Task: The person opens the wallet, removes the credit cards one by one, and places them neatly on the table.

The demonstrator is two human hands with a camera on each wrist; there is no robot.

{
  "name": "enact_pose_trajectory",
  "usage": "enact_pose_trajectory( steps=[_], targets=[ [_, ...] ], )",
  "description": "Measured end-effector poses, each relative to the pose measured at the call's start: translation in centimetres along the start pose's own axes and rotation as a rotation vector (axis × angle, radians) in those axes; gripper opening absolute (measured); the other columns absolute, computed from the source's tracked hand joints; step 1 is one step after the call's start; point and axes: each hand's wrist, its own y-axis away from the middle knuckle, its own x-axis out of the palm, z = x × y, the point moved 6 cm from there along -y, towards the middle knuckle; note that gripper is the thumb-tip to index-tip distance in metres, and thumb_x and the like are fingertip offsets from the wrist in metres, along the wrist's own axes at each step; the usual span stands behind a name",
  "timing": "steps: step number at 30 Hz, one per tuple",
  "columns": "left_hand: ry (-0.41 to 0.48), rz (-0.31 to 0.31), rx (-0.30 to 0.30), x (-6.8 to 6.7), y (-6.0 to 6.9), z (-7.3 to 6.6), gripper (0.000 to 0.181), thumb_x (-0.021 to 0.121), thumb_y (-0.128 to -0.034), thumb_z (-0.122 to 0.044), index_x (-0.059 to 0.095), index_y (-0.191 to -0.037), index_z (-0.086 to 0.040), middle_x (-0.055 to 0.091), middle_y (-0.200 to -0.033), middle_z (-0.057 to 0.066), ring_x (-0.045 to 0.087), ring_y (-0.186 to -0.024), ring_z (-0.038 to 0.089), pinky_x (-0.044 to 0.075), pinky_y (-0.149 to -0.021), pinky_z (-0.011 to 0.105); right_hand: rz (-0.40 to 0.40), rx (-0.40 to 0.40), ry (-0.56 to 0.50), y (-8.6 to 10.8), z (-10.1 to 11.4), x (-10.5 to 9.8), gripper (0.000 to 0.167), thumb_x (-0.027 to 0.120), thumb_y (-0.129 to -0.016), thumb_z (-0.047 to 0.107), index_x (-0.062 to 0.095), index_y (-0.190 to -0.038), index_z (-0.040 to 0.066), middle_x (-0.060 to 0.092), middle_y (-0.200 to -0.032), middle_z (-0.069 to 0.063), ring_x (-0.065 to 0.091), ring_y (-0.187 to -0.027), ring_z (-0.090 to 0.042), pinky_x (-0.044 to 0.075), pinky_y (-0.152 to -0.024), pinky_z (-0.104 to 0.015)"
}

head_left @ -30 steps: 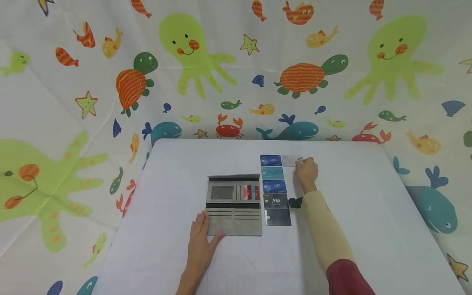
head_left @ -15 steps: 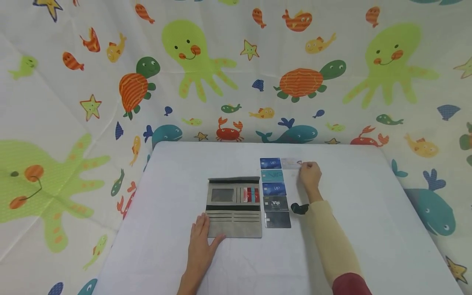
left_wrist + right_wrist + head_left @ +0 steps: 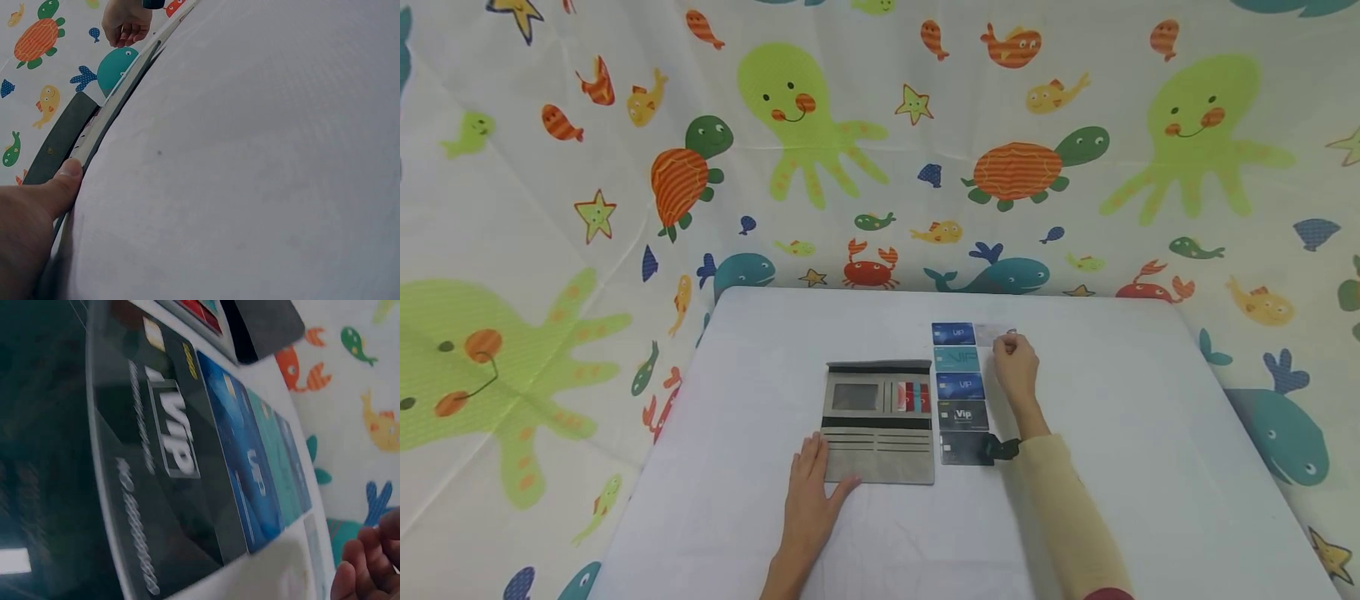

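Your right hand [image 3: 1017, 368] shifted from 3 o'clock end of pale card [image 3: 991, 335] to its 5 o'clock edge; card, at 3 o'clock of topmost blue card [image 3: 952, 333], likely placed. Right hand curled; cannot tell whether pinching. Your left hand [image 3: 807, 496] lies flat at 8 o'clock of wallet [image 3: 880, 423].

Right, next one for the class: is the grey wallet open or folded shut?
Open. In the head view the wallet lies spread, its card slots and dark window facing up, with the left hand at its edge.
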Motion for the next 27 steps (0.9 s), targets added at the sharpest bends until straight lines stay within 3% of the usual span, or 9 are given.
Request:
enact_pose_trajectory(
  steps=[4, 12, 16, 21, 27],
  targets=[
    [-0.005, 0.011, 0.001, 0.0, -0.1, -0.1, 0.09, 0.074, -0.0855, -0.051, 0.039, -0.152, 0.0, 0.031, -0.164, 0.014, 0.025, -0.154, 0.035, 0.017, -0.128, 0.049, 0.036, -0.055, 0.038, 1.5, 1.2, 1.0, 0.028, 0.054, -0.1, 0.02, 0.065, -0.112, -0.003, 0.068, -0.097, -0.02, 0.062, -0.087, -0.031, 0.049, -0.072, -0.032],
    [0.005, 0.009, -0.005, -0.1, -0.1, -0.1, 0.09, 0.075, -0.0848, -0.049, 0.04, -0.151, 0.0, 0.032, -0.163, 0.015, 0.025, -0.153, 0.036, 0.02, -0.126, 0.052, 0.128, -0.166, 0.078, 4.4, 3.6, 3.2, 0.022, 0.059, -0.098, 0.018, 0.066, -0.106, -0.001, 0.069, -0.09, -0.016, 0.063, -0.077, -0.026, 0.05, -0.066, -0.029],
    [0.008, 0.034, -0.017, 0.1, -0.2, 0.0, 0.091, 0.074, -0.0858, -0.051, 0.038, -0.153, -0.001, 0.029, -0.165, 0.013, 0.023, -0.155, 0.034, 0.018, -0.128, 0.051, 0.168, -0.181, 0.089, 5.6, 4.2, 4.3, 0.019, 0.061, -0.096, 0.017, 0.067, -0.102, 0.0, 0.069, -0.087, -0.014, 0.063, -0.074, -0.023, 0.049, -0.063, -0.025],
    [0.0, 0.006, 0.006, 0.0, -0.2, -0.1, 0.089, 0.074, -0.0856, -0.05, 0.04, -0.151, 0.001, 0.032, -0.164, 0.014, 0.025, -0.153, 0.035, 0.013, -0.13, 0.043, 0.23, -0.175, 0.079, 6.9, 4.7, 5.6, 0.018, 0.064, -0.095, 0.016, 0.068, -0.102, 0.0, 0.069, -0.087, -0.013, 0.063, -0.073, -0.021, 0.051, -0.061, -0.024],
    [-0.011, -0.026, 0.039, -0.3, -0.3, -0.3, 0.087, 0.074, -0.086, -0.047, 0.043, -0.149, 0.003, 0.036, -0.161, 0.018, 0.029, -0.151, 0.039, 0.022, -0.125, 0.053, 0.299, -0.165, 0.048, 8.2, 4.9, 7.1, 0.015, 0.065, -0.093, 0.013, 0.068, -0.101, 0.001, 0.068, -0.087, -0.012, 0.062, -0.074, -0.019, 0.053, -0.062, -0.025]
  ],
)
